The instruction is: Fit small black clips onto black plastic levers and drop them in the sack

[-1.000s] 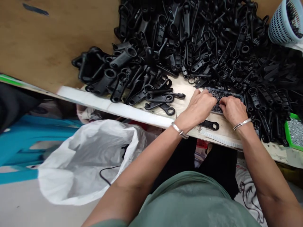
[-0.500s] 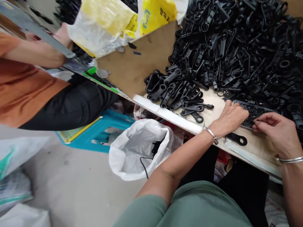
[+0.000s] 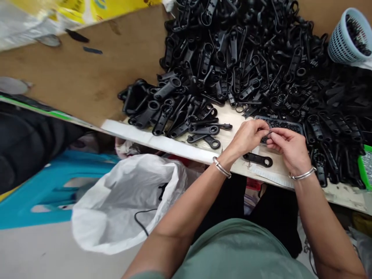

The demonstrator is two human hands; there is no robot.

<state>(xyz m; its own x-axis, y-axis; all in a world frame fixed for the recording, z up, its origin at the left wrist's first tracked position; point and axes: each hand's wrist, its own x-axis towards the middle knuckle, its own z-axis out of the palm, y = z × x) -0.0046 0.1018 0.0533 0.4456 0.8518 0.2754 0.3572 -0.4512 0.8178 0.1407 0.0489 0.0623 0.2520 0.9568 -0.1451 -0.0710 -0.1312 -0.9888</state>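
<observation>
Fingertip to fingertip, my left hand (image 3: pixel 250 135) and my right hand (image 3: pixel 288 149) meet over a shallow clear tray (image 3: pixel 300 127) filled with tiny black pieces. Both hands are closed in a pinch. Whatever lies between the fingertips is small and dark, hard to tell from the pieces behind it. A single black plastic lever-shaped part (image 3: pixel 258 159) with a ring end rests on the table just below my hands. Behind the tray rises a large heap of similar black parts (image 3: pixel 232 58), and a smaller group (image 3: pixel 180 116) spreads to the left.
At the right, black parts (image 3: pixel 328 135) lie in rows beside a green tray (image 3: pixel 362 166). A light blue basket (image 3: pixel 338 44) stands at the back right. Cardboard (image 3: pixel 110 73) walls the left side. Below the table edge are a white sack (image 3: pixel 101 217) and a blue stool (image 3: pixel 37 190).
The view has swung right and closer, bringing the blue basket and green tray into sight. My hands have come together, fingertips meeting. The neighbouring person's arm has left the picture.
</observation>
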